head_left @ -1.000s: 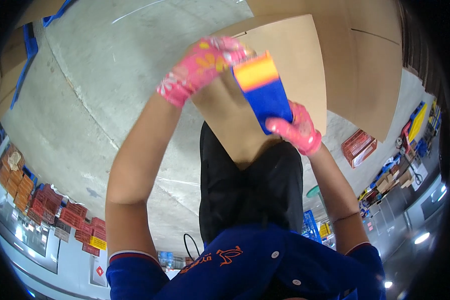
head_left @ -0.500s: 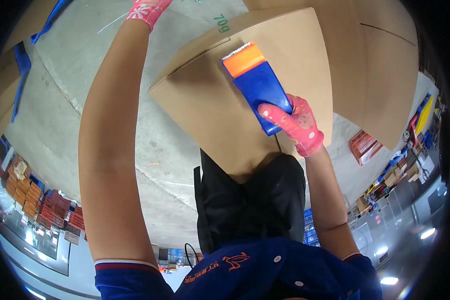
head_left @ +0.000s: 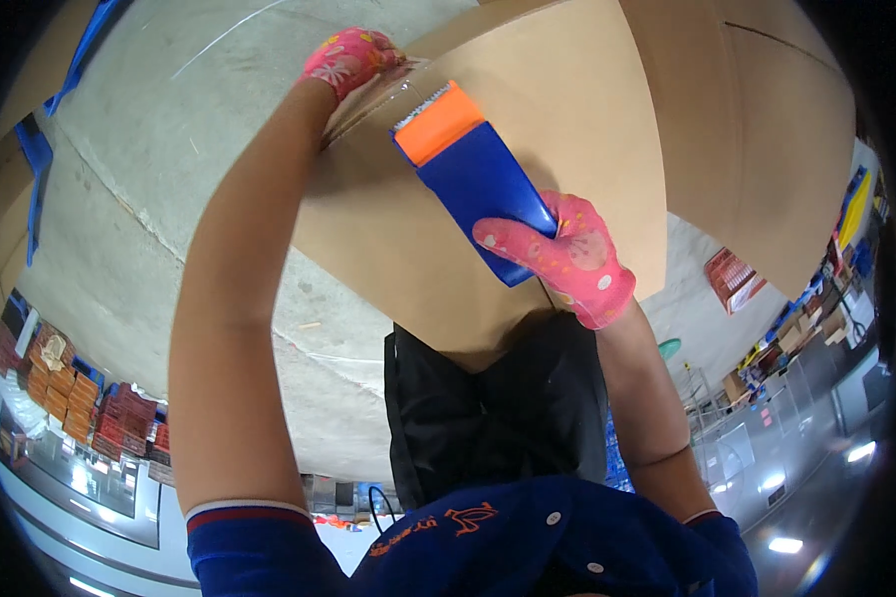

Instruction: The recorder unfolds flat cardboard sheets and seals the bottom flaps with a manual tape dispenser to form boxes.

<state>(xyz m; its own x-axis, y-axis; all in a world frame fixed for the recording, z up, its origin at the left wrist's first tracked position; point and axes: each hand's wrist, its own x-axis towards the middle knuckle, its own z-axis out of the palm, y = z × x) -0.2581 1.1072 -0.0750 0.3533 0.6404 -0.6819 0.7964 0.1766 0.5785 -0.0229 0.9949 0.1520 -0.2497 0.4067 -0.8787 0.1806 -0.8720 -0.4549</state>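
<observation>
My right hand (head_left: pixel 577 261), in a pink patterned glove, grips a blue tape dispenser (head_left: pixel 488 189) with an orange front (head_left: pixel 440 124) and a toothed edge. The dispenser is tilted up and to the left, over a brown cardboard box (head_left: pixel 597 129). At the box's far left edge is my left hand (head_left: pixel 353 62), gloved alike, its fingers curled and partly hidden. A glossy clear strip (head_left: pixel 408 88) shows between that hand and the toothed edge. What the left fingers hold cannot be made out. The box leans against my black apron (head_left: pixel 493 423).
Another large cardboard piece (head_left: pixel 747 129) stands at the right. A red crate (head_left: pixel 732 279) is on the grey concrete floor (head_left: pixel 149 159) beyond my right forearm. Stacked orange and red crates (head_left: pixel 119 418) stand at the far left, and blue strips (head_left: pixel 38 179) edge cardboard there.
My left hand has come down and right from the top of the view to the box's far left edge. My right hand has brought the dispenser slightly left.
</observation>
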